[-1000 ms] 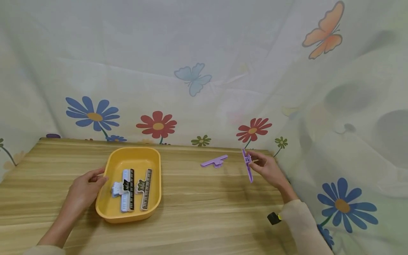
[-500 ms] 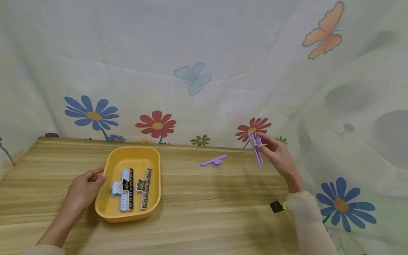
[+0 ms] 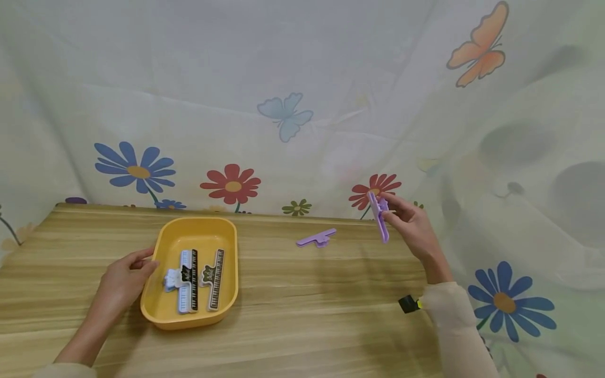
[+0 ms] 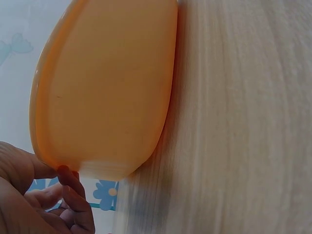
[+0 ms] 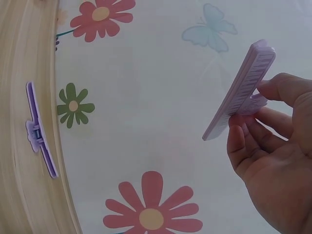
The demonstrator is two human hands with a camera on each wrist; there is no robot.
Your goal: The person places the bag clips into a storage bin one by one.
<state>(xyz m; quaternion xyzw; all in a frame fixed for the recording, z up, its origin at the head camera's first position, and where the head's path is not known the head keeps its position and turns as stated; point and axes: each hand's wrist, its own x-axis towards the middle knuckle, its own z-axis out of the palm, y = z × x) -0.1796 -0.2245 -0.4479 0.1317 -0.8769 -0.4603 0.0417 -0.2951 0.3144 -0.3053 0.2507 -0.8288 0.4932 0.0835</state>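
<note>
My left hand [image 3: 122, 281] pinches the left rim of a yellow plastic tray [image 3: 200, 236], thumb at the rim and fingers curled by the wall in the left wrist view. Inside lie a light blue clip [image 3: 183, 300], a black clip [image 3: 194, 299] overlapping it, and a dark clip with piano keys [image 3: 217, 283]. My right hand [image 3: 413, 231] pinches a purple piano-key clip [image 5: 243, 92] by its handle, thumb on one side and fingers on the other, raised above the table. Another purple clip [image 3: 316, 239] lies on the table, left of that hand.
The wood-grain table [image 3: 293, 315] ends at a printed fabric backdrop [image 3: 189, 79] with flowers and butterflies, which also rises close on the right. A small black object with yellow [image 3: 408, 304] shows beside the right sleeve.
My right hand has lifted the purple clip up and a little to the right, tilting it, then stays nearly still. The left hand and tray hold their place.
</note>
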